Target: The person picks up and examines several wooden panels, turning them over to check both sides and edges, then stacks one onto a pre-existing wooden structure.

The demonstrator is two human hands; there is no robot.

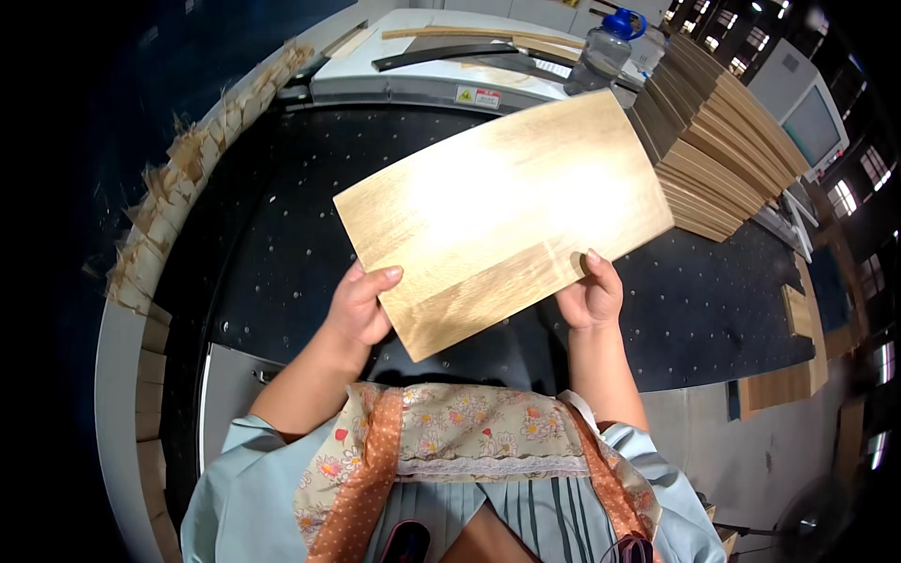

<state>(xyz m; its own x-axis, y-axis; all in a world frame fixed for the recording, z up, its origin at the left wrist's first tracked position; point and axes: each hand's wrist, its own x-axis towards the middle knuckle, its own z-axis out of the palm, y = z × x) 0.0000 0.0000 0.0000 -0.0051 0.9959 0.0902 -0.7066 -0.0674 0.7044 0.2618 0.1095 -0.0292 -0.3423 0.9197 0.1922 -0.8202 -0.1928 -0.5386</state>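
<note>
A rectangular light wood board (469,225) is held up over the black machine table, tilted with its right end farther away. Glare whitens much of its face. My left hand (361,300) grips the board's left edge, thumb on top near the lower left corner. At the near long edge, toward the right, my right hand (593,293) pinches the board with its thumb on top. The fingers of both hands are partly hidden under the board.
The black table (282,235) is dotted with small studs. Stacked wood boards (723,141) stand at the far right. A clear jug with a blue lid (605,52) and a dark strip (446,56) rest on the white ledge (357,84). A monitor (812,122) stands beyond the stack.
</note>
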